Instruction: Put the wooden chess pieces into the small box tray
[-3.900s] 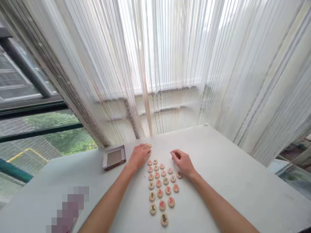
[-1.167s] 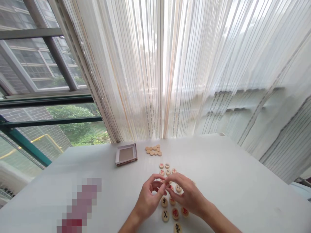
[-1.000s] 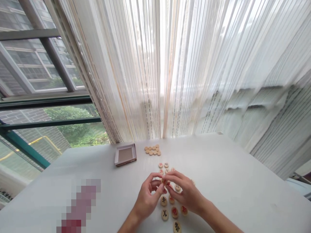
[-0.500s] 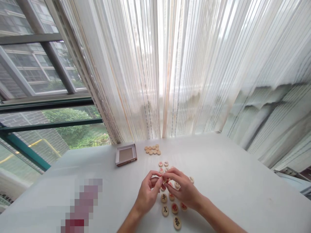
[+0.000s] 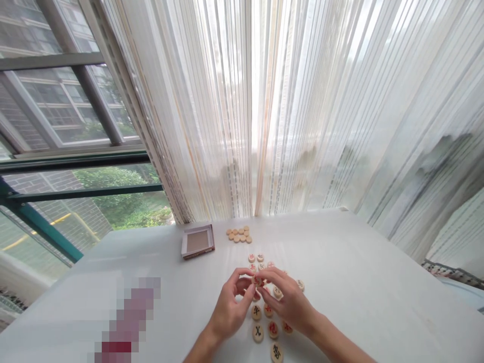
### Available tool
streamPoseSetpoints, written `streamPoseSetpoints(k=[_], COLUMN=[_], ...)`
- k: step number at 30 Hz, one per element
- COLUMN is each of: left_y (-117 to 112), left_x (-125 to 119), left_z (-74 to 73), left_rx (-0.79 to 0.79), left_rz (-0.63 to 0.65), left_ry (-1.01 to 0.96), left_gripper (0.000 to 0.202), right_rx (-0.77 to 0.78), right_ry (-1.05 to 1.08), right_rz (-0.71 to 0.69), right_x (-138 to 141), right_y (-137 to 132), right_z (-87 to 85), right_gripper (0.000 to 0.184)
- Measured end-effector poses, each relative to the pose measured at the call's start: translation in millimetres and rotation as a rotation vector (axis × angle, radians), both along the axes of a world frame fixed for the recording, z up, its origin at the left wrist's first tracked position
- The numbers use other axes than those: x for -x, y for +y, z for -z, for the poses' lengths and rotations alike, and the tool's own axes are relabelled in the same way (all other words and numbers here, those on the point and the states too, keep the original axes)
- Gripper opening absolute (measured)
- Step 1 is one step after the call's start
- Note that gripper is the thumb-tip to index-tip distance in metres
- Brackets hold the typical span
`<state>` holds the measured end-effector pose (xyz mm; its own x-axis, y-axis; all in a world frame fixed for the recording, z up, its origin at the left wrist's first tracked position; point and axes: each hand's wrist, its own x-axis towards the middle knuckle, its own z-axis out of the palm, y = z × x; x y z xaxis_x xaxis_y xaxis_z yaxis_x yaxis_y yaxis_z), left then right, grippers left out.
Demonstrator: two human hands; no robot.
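Between the fingertips of both hands is a round wooden Chinese chess piece (image 5: 256, 280) with a red character, held just above the table. My left hand (image 5: 232, 305) pinches it from the left with thumb and fingers. From the right, the fingers of my right hand (image 5: 291, 300) close on the same piece. Beneath and around the hands lie several more pieces in loose rows, marked in red or black. Among them are a black-marked piece (image 5: 256, 312) and a red-marked piece (image 5: 273, 329). My right hand partly covers some of them. Closest to me lies another black-marked piece (image 5: 277, 352).
A shallow open box (image 5: 212, 236) sits toward the back left of the white table (image 5: 359, 282). Beside it, several blank-faced wooden pieces (image 5: 239, 234) form a small cluster. Striped sheer curtains (image 5: 242, 126) hang behind the table. A pixelated patch covers the front left.
The camera view has shifted a little. Both hands stay together over the rows, and the red-marked piece between their fingertips shows more of its face.
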<state>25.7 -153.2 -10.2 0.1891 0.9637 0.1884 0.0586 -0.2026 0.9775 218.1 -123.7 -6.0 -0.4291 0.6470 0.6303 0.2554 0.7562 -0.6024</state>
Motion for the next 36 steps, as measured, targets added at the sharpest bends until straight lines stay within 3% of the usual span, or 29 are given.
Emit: streamPoseSetpoints(k=[6, 15, 26, 36], left_y=[-3.5, -7.6, -7.4, -6.9], left_x=[-2.1, -2.8, -2.5, -2.3], left_z=[-3.3, -11.6, -3.4, 4.5], left_rx=[-0.105, -0.191, -0.359, -0.442], left_rz=[-0.033, -0.031, -0.122, -0.114], left_ry=[0.125, 0.163, 0.346, 0.409], left_gripper=[0.025, 0.024, 0.028, 0.027], right_rx=[0.014, 0.038, 0.034, 0.161], right_ry=[-0.010, -0.013, 0.001, 0.074], right_rz=[0.003, -0.001, 0.002, 0.037], right_x=[-0.8, -4.7, -3.6, -2.6], right_y=[2.9, -1.7, -3.4, 0.2], right_z=[5.2, -0.9, -6.1, 1.4], right_gripper=[0.031, 0.030, 0.028, 0.005])
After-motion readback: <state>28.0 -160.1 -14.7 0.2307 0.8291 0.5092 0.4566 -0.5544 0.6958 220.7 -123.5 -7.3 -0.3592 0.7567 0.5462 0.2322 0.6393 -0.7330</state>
